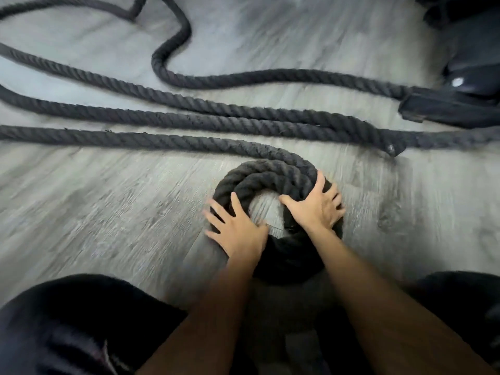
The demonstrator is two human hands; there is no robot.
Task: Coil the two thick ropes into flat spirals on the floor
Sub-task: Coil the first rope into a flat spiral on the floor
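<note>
A thick black twisted rope forms a small coil [267, 180] of about two turns on the grey wooden floor [108, 212], with bare floor showing in its middle. My left hand [238, 226] lies flat with spread fingers on the coil's left side. My right hand [316, 204] presses on its right side, fingers spread, thumb on the inner turn. The rope's free length [108, 136] runs off to the left from the coil's top. More black rope [216, 109] lies beyond in long lines and a loop; its capped end [392, 148] sits at the right.
A dark machine base or anchor [454, 104] stands at the far right, with a rope leading to it. My knees in dark clothing [67, 320] are at the lower left and lower right. The picture is blurred by motion.
</note>
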